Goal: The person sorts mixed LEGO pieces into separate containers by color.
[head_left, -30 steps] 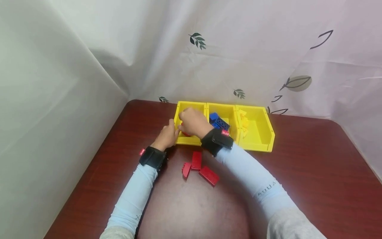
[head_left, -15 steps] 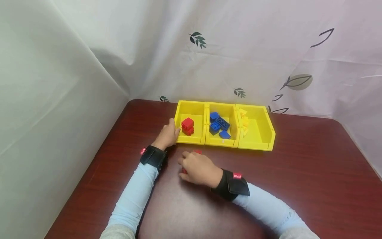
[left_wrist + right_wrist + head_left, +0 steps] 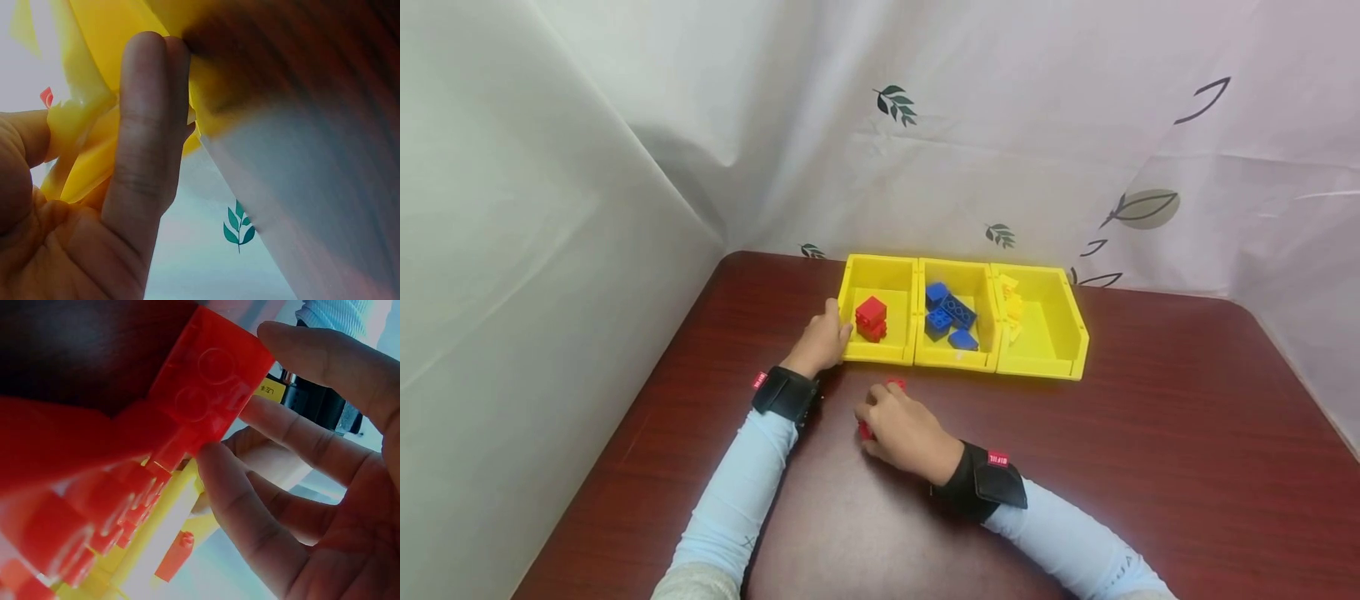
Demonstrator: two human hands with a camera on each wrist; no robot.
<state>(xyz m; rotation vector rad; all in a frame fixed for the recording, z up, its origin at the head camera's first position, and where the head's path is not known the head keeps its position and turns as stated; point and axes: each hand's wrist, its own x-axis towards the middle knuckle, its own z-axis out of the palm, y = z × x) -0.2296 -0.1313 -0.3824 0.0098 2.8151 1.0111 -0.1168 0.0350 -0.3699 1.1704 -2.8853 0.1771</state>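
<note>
My left hand (image 3: pixel 820 342) grips the side wall of the left yellow bin (image 3: pixel 882 273), thumb at the front edge and fingers along the outside in the left wrist view. A small stack of red bricks (image 3: pixel 872 318) sits in that bin. In front of the bins, my right hand (image 3: pixel 908 433) is low over the table and pinches a red brick (image 3: pixel 209 381) between thumb and fingers. Another red brick (image 3: pixel 896 383) shows just behind the right hand. Large out-of-focus red bricks (image 3: pixel 56 512) fill the lower left of the right wrist view.
Blue bricks (image 3: pixel 957 311) lie in the middle yellow bin (image 3: pixel 958 271). Yellow bricks (image 3: pixel 1012 308) lie along the left side of the right yellow bin (image 3: pixel 1051 333). The bins stand side by side on the dark red table (image 3: pixel 1187 433), near a white patterned curtain (image 3: pixel 1037 150).
My right hand has come out of the left bin, back toward me, to the red bricks on the table, leaving red bricks visible in the bin. The left hand has stayed put.
</note>
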